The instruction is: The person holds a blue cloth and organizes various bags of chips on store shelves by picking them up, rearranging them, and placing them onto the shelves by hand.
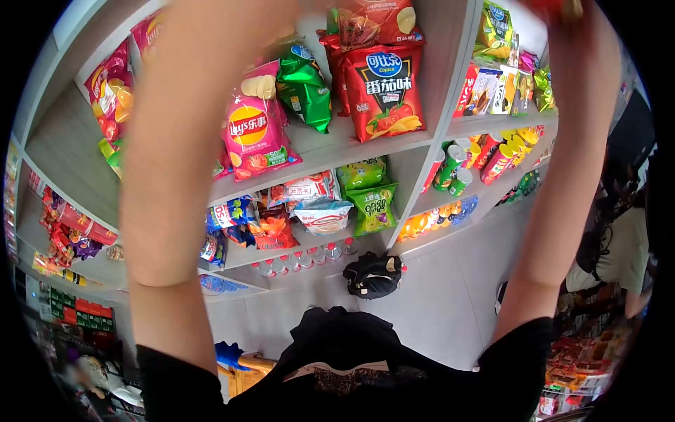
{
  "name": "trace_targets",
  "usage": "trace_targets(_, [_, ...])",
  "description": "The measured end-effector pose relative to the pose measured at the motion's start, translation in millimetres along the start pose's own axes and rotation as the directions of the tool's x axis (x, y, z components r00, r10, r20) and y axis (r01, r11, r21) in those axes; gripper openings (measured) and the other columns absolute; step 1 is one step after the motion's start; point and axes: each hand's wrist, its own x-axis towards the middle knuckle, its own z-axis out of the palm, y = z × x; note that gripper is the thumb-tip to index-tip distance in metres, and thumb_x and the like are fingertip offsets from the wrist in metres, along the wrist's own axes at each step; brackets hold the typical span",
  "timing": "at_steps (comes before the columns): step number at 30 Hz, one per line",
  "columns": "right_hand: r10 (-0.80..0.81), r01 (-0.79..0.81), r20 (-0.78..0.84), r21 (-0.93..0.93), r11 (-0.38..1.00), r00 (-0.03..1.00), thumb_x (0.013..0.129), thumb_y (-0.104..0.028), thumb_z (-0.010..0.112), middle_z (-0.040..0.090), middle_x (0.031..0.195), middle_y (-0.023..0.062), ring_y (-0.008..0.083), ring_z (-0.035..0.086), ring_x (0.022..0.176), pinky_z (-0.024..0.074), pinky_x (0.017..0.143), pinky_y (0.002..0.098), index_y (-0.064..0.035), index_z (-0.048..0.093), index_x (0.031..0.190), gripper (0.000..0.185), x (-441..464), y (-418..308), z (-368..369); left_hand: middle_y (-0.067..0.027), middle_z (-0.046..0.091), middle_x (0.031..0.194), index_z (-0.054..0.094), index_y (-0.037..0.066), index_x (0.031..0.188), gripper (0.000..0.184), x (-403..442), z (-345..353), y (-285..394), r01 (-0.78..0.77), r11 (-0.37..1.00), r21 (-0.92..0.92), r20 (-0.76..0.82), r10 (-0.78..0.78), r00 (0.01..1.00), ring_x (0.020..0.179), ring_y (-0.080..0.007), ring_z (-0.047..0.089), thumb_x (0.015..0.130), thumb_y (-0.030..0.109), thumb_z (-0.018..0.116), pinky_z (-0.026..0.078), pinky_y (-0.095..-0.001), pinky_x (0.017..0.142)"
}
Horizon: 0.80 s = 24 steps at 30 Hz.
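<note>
Both my arms reach up past the top edge of the head view, in front of the snack shelves. Of my left hand [278, 11] only a blurred part shows, close to the upper shelf; its fingers are hidden. Near it are a red Copico chip bag [387, 91], a green chip bag [304, 88] and a pink Lay's bag [254, 130]. My right hand [580, 17] is cut off at the top right, with a blurred red thing [555, 8] beside it. Whether that hand grips the red thing, I cannot make out.
Lower shelves hold snack bags [322, 214], plastic bottles [302, 260] and chip canisters [450, 169]. A black backpack [373, 276] lies on the tiled floor [450, 281]. Another person [619, 246] is at the right, and a wooden stool [247, 373] stands at the lower left.
</note>
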Motion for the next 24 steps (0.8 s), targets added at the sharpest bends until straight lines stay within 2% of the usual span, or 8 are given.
trace_targets(2, [0.287, -0.344, 0.195, 0.423, 0.838, 0.938, 0.089, -0.014, 0.060, 0.061, 0.113, 0.0121, 0.0172, 0.058, 0.103, 0.0460, 0.088, 0.0294, -0.0010, 0.056, 0.119, 0.033, -49.4, -7.6, -30.0, -0.0099, 0.059, 0.078, 0.056, -0.001, 0.097, 0.037, -39.8, 11.0, -22.2, -0.022, 1.000, 0.005, 0.095, 0.021, 0.995, 0.074, -0.0209, 0.060, 0.081, 0.029, 0.070, 0.047, -0.0325, 0.065])
trace_targets(4, [0.590, -0.680, 0.444, 0.684, 0.263, 0.675, 0.090, -0.017, 0.062, 0.058, 0.119, 0.0105, 0.0147, 0.055, 0.108, 0.0432, 0.092, 0.0287, 0.0035, 0.050, 0.125, 0.042, -98.4, -41.2, -58.1, -0.0114, 0.056, 0.089, 0.051, 0.000, 0.105, 0.045, -86.8, 27.7, -39.0, 0.015, 0.999, -0.028, 0.187, -0.010, 0.982, 0.082, -0.0229, 0.059, 0.078, 0.028, 0.074, 0.048, -0.0338, 0.068])
trace_targets(7, [0.613, -0.787, 0.513, 0.511, 0.344, 0.601, 0.089, -0.021, 0.065, 0.056, 0.121, 0.0088, 0.0151, 0.052, 0.110, 0.0405, 0.096, 0.0303, 0.0045, 0.044, 0.132, 0.055, -207.8, -48.7, -98.8, -0.0141, 0.051, 0.124, 0.042, 0.001, 0.130, 0.073, -171.7, 57.8, -57.9, 0.312, 0.938, -0.153, 0.311, -0.253, 0.916, 0.112, -0.0238, 0.055, 0.074, 0.024, 0.081, 0.050, -0.0345, 0.085])
trace_targets(12, [0.623, -0.971, 0.751, 0.233, 0.062, 0.220, 0.089, -0.016, 0.064, 0.059, 0.114, 0.0088, 0.0146, 0.054, 0.104, 0.0432, 0.092, 0.0305, 0.0025, 0.049, 0.125, 0.043, -323.1, -93.6, -139.0, -0.0141, 0.050, 0.125, 0.041, 0.002, 0.130, 0.068, -292.7, 93.1, -86.0, 0.721, 0.677, -0.144, 0.471, -0.594, 0.652, 0.114, -0.0225, 0.053, 0.077, 0.022, 0.078, 0.050, -0.0344, 0.087])
trace_targets(16, [0.612, -0.988, 0.779, 0.062, 0.143, 0.138, 0.088, -0.010, 0.061, 0.062, 0.100, 0.0091, 0.0136, 0.058, 0.089, 0.0477, 0.078, 0.0283, 0.0027, 0.052, 0.119, 0.034, -389.5, -114.0, -126.4, -0.0130, 0.057, 0.117, 0.046, 0.001, 0.126, 0.059, -367.2, 108.8, -140.2, 0.786, 0.615, -0.064, 0.453, -0.684, 0.572, 0.108, -0.0204, 0.057, 0.080, 0.023, 0.076, 0.051, -0.0312, 0.083])
trace_targets(20, [0.585, -0.989, 0.799, -0.076, -0.130, -0.138, 0.088, -0.018, 0.066, 0.062, 0.086, 0.0060, 0.0094, 0.055, 0.074, 0.0458, 0.065, 0.0261, 0.0020, 0.055, 0.106, 0.030, -426.8, -116.8, -81.3, -0.0125, 0.062, 0.110, 0.051, -0.002, 0.119, 0.049, -371.8, 100.4, -202.7, 0.920, 0.383, -0.085, 0.477, -0.795, 0.375, 0.096, -0.0186, 0.061, 0.086, 0.029, 0.069, 0.051, -0.0310, 0.081])
trace_targets(23, [0.559, -0.932, 0.780, -0.084, -0.353, -0.282, 0.089, -0.022, 0.066, 0.062, 0.090, 0.0113, 0.0131, 0.062, 0.078, 0.0518, 0.064, 0.0256, 0.0030, 0.051, 0.107, 0.034, -402.9, -122.8, -36.1, -0.0069, 0.065, 0.100, 0.056, 0.001, 0.117, 0.037, -372.3, 94.9, -260.5, 0.889, 0.440, -0.126, 0.342, -0.822, 0.455, 0.096, -0.0157, 0.062, 0.092, 0.027, 0.063, 0.051, -0.0297, 0.081])
trace_targets(24, [0.585, -0.974, 0.798, -0.012, -0.224, -0.144, 0.087, -0.023, 0.068, 0.063, 0.093, 0.0149, 0.0184, 0.064, 0.082, 0.0523, 0.069, 0.0310, 0.0036, 0.050, 0.110, 0.040, -438.6, -116.6, -13.3, -0.0063, 0.064, 0.100, 0.056, 0.002, 0.118, 0.036, -368.1, 91.6, -263.7, 0.911, 0.330, -0.248, 0.305, -0.865, 0.397, 0.095, -0.0154, 0.062, 0.093, 0.027, 0.062, 0.051, -0.0295, 0.080])
